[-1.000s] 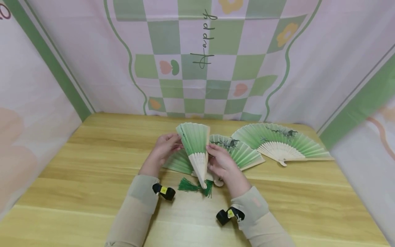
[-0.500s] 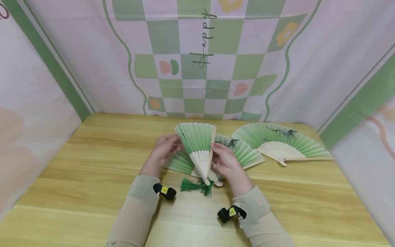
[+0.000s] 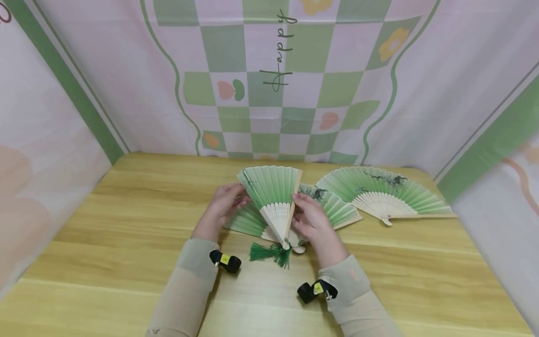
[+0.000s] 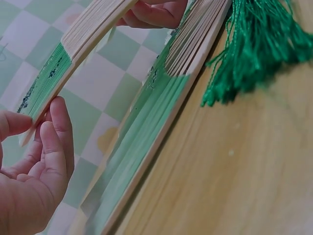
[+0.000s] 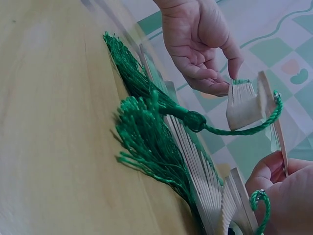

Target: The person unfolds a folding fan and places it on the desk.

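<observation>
A partly spread green folding fan (image 3: 273,187) with pale ribs is held up over the table, its pivot end toward me. My left hand (image 3: 225,201) pinches its left edge between thumb and fingers, clearest in the left wrist view. On the opposite side, my right hand (image 3: 311,217) grips the outer stick. A green cord with a tassel (image 5: 142,73) hangs from the pivot in the right wrist view. Beneath it lies a second spread fan (image 3: 246,220), partly covered, with a green tassel (image 5: 151,142) of its own.
A third green fan (image 3: 404,189) with a dark branch print lies fully spread at the back right, beside the second. The wooden table (image 3: 126,262) meets a checkered cloth backdrop (image 3: 265,121) at its far edge. Cloth walls stand at both sides.
The held fan has spread wider. My right hand has moved slightly right with the outer stick, and the pivot has shifted right and a little up. My left hand has hardly moved.
</observation>
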`<action>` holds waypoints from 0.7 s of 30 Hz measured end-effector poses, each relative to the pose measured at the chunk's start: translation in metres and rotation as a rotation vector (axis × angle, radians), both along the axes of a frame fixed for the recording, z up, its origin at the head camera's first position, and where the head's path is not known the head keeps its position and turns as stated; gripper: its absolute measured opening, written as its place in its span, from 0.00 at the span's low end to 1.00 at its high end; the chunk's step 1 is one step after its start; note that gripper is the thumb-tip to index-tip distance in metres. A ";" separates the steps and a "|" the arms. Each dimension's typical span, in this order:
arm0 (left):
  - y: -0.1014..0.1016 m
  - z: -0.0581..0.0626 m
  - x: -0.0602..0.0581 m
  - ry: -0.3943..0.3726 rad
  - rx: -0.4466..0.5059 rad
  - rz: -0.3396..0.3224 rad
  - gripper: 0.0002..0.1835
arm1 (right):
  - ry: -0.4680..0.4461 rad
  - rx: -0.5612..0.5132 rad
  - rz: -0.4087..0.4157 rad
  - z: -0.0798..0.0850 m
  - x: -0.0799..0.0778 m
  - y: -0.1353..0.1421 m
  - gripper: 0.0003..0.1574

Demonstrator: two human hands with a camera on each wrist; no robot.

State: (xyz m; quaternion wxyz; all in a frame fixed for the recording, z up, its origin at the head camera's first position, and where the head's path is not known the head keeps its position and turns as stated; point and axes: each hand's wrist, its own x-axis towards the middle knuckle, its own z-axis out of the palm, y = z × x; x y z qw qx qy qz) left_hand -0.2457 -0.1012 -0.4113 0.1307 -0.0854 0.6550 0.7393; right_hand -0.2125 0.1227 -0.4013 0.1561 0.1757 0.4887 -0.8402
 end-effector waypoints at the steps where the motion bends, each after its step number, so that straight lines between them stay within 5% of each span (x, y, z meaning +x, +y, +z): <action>1: 0.000 0.000 0.000 -0.001 0.004 0.000 0.18 | -0.001 0.000 -0.003 0.000 0.000 0.000 0.08; 21: -0.007 -0.005 0.005 -0.013 0.061 0.002 0.18 | -0.028 -0.034 -0.120 0.005 0.001 0.008 0.06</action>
